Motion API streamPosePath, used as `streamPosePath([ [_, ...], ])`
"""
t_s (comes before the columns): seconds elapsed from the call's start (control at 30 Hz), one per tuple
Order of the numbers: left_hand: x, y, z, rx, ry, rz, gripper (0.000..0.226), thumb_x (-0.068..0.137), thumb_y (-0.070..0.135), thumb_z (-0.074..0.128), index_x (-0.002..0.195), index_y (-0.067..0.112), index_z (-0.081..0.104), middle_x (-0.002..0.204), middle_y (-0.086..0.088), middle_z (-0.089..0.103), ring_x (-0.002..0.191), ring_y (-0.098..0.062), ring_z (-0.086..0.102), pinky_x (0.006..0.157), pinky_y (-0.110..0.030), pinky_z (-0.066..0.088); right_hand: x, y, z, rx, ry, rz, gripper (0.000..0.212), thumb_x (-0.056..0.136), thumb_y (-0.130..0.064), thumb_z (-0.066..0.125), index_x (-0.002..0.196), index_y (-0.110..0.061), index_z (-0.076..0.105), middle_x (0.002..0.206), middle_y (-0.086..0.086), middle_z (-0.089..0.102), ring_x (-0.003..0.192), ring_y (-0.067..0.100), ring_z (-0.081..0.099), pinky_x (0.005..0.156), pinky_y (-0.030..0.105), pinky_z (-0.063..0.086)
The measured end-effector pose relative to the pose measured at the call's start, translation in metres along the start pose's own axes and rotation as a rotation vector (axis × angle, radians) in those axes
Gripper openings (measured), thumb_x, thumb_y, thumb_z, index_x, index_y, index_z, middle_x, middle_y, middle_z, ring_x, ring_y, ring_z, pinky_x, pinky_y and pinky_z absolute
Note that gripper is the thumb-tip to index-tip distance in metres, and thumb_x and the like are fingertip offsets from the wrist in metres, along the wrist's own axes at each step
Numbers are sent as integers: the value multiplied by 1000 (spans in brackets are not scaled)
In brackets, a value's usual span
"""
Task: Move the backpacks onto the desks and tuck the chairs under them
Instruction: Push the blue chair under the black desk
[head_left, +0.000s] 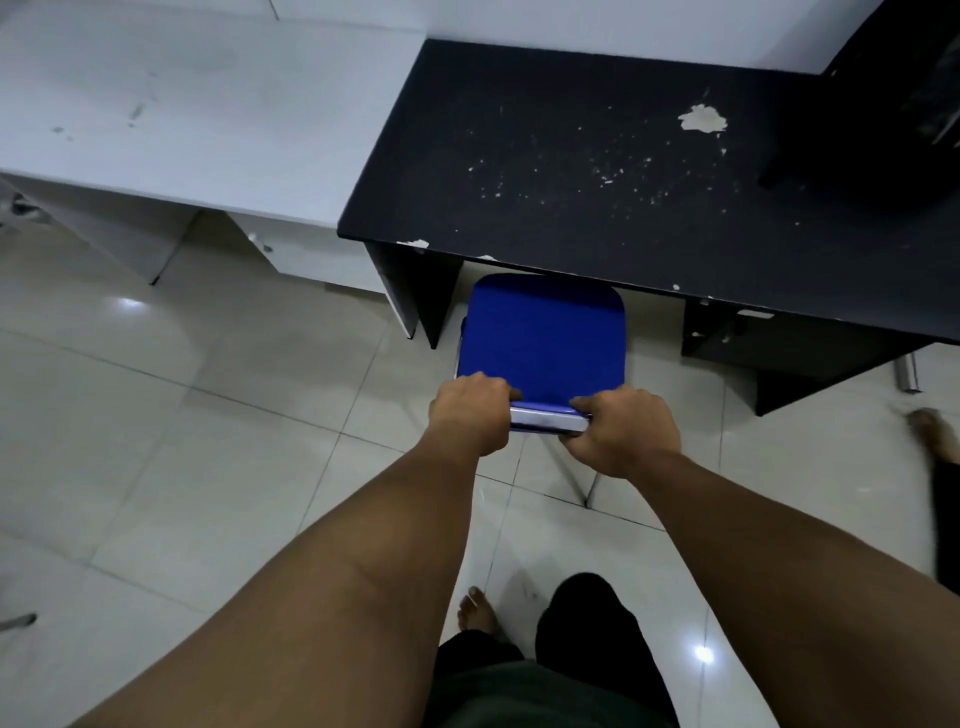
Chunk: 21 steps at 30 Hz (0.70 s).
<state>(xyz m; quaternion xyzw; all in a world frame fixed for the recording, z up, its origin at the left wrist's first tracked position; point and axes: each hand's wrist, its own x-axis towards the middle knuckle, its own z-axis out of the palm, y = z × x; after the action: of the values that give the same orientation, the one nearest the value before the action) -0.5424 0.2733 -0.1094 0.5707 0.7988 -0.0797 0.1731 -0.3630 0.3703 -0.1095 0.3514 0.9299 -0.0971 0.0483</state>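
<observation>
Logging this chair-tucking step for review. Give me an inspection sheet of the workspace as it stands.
Surface: black desk, top chipped and speckled; white desk beside it.
Job's things: blue chair, front edge just under the black desk; dark bag-like item on that desk, unclear.
Clutter: nothing seen.
Hands: left hand and right hand grip the chair's back.
Cables: nothing seen.
Surroundings: tiled floor; another person's bare foot at right.
</observation>
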Motion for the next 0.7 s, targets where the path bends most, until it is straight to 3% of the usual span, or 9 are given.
streamPosePath([
  [0.23, 42, -5, -16, -4, 0, -17, 43, 86, 24, 63, 126, 38, 57, 96, 1, 63, 79, -19, 55, 68, -35, 53, 44, 16, -7, -55, 28, -22, 47, 76, -63, 51, 105, -33, 73, 58, -12, 60, 48, 8, 50, 46, 19, 38],
  [0.4, 82, -11, -34, 10, 2, -22, 46, 87, 22, 63, 128, 39, 56, 98, 1, 64, 83, -19, 58, 68, -33, 50, 86, 29, -17, -98, 11, -21, 45, 76, -67, 52, 104, -37, 71, 53, -14, 51, 45, 5, 40, 42, 18, 22],
  [0.7, 135, -20, -54, 24, -8, -51, 52, 88, 22, 64, 134, 42, 50, 101, 0, 63, 86, -20, 58, 74, -35, 55, 142, 49, -24, -41, -56, -8, 40, 77, -63, 52, 104, -38, 67, 62, -12, 56, 49, 5, 45, 45, 18, 25],
])
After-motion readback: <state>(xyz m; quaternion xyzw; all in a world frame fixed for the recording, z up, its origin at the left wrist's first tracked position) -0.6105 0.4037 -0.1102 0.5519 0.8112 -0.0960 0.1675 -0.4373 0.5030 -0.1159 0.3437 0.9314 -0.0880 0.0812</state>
